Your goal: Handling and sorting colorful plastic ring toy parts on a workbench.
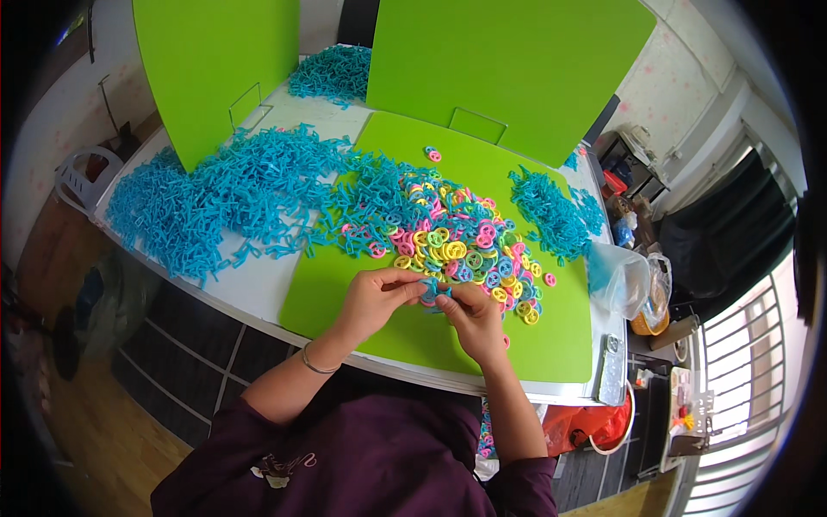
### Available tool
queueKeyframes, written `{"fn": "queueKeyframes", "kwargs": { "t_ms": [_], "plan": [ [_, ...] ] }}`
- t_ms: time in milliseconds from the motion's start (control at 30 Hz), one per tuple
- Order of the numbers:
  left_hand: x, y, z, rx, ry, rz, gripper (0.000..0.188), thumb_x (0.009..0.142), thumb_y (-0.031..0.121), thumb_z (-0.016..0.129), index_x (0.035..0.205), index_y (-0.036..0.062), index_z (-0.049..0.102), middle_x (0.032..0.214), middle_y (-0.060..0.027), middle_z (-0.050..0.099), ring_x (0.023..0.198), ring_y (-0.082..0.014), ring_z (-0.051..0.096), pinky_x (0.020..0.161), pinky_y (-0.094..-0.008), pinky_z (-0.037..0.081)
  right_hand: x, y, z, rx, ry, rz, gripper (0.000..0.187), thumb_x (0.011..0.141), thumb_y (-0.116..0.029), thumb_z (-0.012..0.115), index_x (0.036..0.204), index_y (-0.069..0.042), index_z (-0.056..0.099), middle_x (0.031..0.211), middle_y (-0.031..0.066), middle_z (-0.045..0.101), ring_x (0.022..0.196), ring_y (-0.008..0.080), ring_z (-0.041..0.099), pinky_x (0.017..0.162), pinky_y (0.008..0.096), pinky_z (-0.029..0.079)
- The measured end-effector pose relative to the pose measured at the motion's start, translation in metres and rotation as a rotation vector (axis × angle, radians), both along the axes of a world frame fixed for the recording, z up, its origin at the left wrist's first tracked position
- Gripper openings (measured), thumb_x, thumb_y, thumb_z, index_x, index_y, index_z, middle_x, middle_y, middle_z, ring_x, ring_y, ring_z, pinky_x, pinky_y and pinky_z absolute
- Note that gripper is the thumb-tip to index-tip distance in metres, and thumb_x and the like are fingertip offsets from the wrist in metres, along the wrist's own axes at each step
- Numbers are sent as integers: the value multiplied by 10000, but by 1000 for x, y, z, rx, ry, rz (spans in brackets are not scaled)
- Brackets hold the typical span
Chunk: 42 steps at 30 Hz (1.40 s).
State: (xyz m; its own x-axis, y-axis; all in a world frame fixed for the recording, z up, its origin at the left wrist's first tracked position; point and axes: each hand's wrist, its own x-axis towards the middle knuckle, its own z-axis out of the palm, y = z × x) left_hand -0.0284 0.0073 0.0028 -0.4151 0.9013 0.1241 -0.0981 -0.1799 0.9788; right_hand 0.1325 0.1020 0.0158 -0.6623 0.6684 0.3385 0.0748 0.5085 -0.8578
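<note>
Close together over the green mat (379, 345), my left hand (376, 297) and my right hand (475, 314) both pinch small blue plastic parts (433, 289) between thumb and fingers. The fingertips cover much of these parts, so their exact shape is hidden. Just beyond lies a heap of small round plastic pieces (454, 251) in yellow, pink, green and blue, with openings through them. Mixed into its left side are thin blue plastic pieces (376, 191), some of them forked.
A large pile of blue pieces (258, 185) covers the table's left; smaller piles lie at the back (334, 72) and right (549, 214). Upright green boards (500, 69) with wire stands rise behind. A clear plastic bag (617, 280) hangs at the right edge, near a metal box (612, 370).
</note>
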Motion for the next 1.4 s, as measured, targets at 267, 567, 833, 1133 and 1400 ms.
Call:
{"fn": "queueKeyframes", "kwargs": {
  "t_ms": [267,567,833,1133,1400],
  "plan": [
    [-2,-3,2,26,-231,-27,154,826,34,673,969,-24,667,881,-74,674,754,-112,634,683,-236,547,-5,-6,-6,-79,1,82,190,831,-97,679,981,17,659,718,48,552,638,134,517,587,246,399],
    [0,-1,-1,43,-223,-23,121,827,13,663,942,-23,666,853,-68,666,758,-114,625,700,-238,535,-12,-22,-1,351,58,-135,197,786,-18,687,980,13,667,730,97,578,588,187,542,520,300,419],
    [1,-1,-1,53,-164,-11,121,832,5,654,949,-23,668,851,-67,672,744,-104,619,691,-230,522,-13,-23,3,373,-6,-124,211,766,11,686,976,5,672,719,88,564,593,185,542,519,298,418],
    [-1,1,-3,91,-134,-112,171,871,30,616,1033,-8,654,969,-65,666,844,-100,615,727,-236,521,-4,-13,5,192,-25,-64,169,783,-34,692,949,-4,683,688,85,562,596,179,538,523,317,424],
    [-37,-14,17,-7,662,255,358,873,175,633,1211,76,571,1132,-98,571,969,-204,588,842,-313,489,40,-22,33,336,-42,15,167,749,-26,709,903,9,656,990,118,602,797,194,600,660,276,476]
  ]
}}
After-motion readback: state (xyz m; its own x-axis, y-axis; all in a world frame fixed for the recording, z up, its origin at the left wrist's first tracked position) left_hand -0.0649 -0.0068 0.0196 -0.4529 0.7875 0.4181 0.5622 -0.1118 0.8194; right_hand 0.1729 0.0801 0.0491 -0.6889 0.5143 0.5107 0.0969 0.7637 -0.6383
